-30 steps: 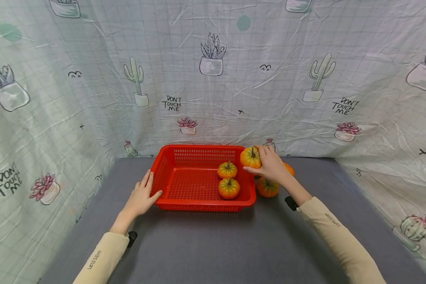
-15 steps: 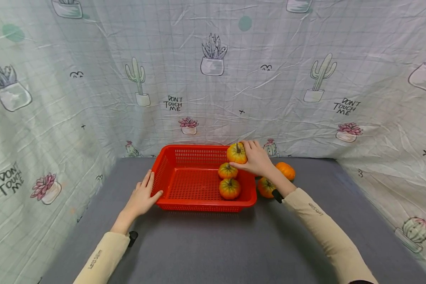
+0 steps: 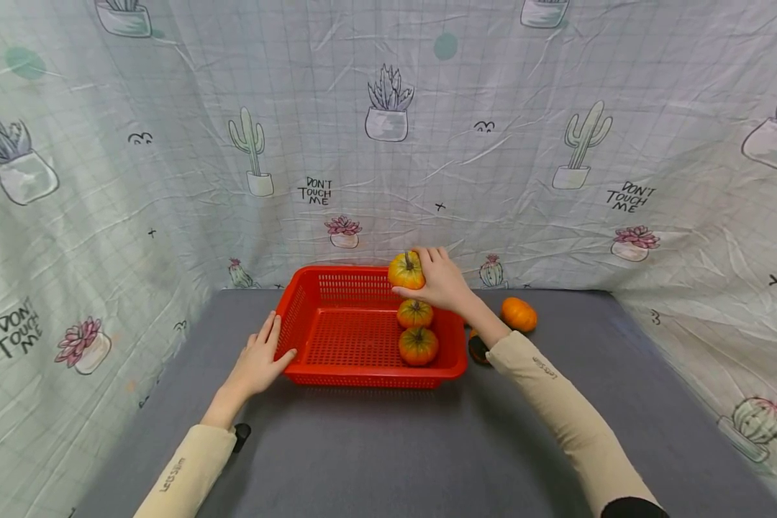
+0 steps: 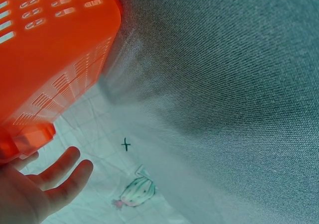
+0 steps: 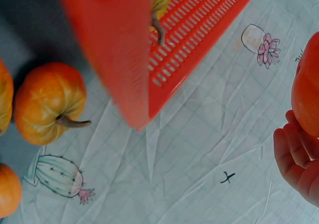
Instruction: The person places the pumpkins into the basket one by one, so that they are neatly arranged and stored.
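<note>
My right hand (image 3: 442, 279) grips a small yellow-orange pumpkin (image 3: 405, 271) by its side and holds it above the back right part of a red slotted plastic basket (image 3: 362, 370). In the right wrist view, that same pumpkin (image 5: 308, 92) shows at the right edge with fingers under it. Two more pumpkins sit inside the basket on the right, one behind (image 3: 414, 314) and one in front (image 3: 419, 347). My left hand (image 3: 257, 361) rests at the basket's left rim, thumb near the front left corner; in the left wrist view its fingers (image 4: 65, 171) are spread and fairly straight.
Right of the basket, an orange pumpkin (image 3: 519, 315) lies on the dark grey table (image 3: 388, 446). Another pumpkin there is mostly hidden by my right wrist. The right wrist view shows several pumpkins (image 5: 52, 104) outside the basket. A cactus-print cloth (image 3: 427, 165) hangs behind and at both sides.
My right hand has carried its pumpkin leftward and slightly up, from the basket's right edge to above its back right part. The left hand and basket stay in place.
</note>
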`<state>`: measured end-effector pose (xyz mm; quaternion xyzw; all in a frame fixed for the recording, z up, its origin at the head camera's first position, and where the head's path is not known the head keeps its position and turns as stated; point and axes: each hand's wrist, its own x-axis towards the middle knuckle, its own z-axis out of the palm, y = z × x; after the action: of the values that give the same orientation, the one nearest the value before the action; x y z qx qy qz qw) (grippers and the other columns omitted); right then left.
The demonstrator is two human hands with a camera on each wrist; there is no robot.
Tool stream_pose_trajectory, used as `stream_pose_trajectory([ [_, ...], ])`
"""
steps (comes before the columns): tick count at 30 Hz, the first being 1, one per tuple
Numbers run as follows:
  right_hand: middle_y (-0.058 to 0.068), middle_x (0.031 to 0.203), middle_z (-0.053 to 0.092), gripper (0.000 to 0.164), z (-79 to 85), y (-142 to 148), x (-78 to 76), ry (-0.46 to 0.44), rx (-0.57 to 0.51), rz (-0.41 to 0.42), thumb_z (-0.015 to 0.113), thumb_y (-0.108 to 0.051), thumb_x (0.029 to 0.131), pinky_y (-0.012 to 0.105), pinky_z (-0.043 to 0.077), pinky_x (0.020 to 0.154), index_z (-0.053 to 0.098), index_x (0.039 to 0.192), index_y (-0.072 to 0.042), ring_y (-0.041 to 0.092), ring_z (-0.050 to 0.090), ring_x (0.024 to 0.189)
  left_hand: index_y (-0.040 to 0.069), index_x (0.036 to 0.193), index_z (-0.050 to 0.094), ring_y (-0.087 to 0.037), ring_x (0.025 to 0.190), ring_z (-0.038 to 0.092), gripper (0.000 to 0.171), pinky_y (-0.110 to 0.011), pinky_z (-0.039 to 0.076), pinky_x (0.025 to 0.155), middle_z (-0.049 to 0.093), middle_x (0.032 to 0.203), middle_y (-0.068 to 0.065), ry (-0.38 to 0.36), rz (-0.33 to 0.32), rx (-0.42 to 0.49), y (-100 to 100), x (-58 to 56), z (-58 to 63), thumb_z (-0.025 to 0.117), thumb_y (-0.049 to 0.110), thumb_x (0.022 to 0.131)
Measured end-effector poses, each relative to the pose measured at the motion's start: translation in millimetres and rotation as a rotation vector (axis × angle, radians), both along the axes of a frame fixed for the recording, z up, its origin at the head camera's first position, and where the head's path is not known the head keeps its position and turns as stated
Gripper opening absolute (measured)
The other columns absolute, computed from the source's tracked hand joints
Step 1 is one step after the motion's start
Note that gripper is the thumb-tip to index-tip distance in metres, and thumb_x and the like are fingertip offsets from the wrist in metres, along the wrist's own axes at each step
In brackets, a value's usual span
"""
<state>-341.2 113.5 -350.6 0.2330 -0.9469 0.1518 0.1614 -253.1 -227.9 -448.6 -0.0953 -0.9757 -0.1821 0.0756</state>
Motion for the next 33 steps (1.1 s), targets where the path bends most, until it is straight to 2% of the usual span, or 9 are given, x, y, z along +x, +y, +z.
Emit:
stream_pose_trajectory([
  [15,0.014,0.125,0.044,0.083,-2.3,-35,-15.8,-0.066,-0.060,-0.013,0.057,-0.062,0.072,0.043,0.045,0.084,0.035,0.130,-0.009,0.029,0.040,0.112,-0.003,0.141,0.015,-0.045,0.111,0.036,0.075,-0.061,0.032,0.088,0.013,0.148,-0.020,0.009,0.005,0.007,1,0.9,1.1,0.049,0.036,0.086],
  [22,0.012,0.121,0.046,0.082,-16.3,-46,-30.0,-0.098,-0.072,-0.052,0.057,-0.065,0.071,0.041,0.045,0.085,0.035,0.128,-0.010,0.028,0.040,0.109,-0.002,0.142,0.014,-0.044,0.110,0.037,0.076,-0.060,0.033,0.089,0.013,0.148,-0.021,0.010,0.002,-0.003,0,0.1,0.2,0.047,0.039,0.087],
  [33,0.011,0.125,0.044,0.084,-44.1,-64,-42.5,-0.223,-0.124,-0.094,0.054,-0.065,0.072,0.044,0.044,0.087,0.033,0.131,-0.009,0.029,0.038,0.112,-0.002,0.141,0.015,-0.045,0.111,0.036,0.075,-0.060,0.032,0.089,0.013,0.148,-0.020,0.013,-0.002,0.008,0,1.4,0.4,0.047,0.038,0.087],
])
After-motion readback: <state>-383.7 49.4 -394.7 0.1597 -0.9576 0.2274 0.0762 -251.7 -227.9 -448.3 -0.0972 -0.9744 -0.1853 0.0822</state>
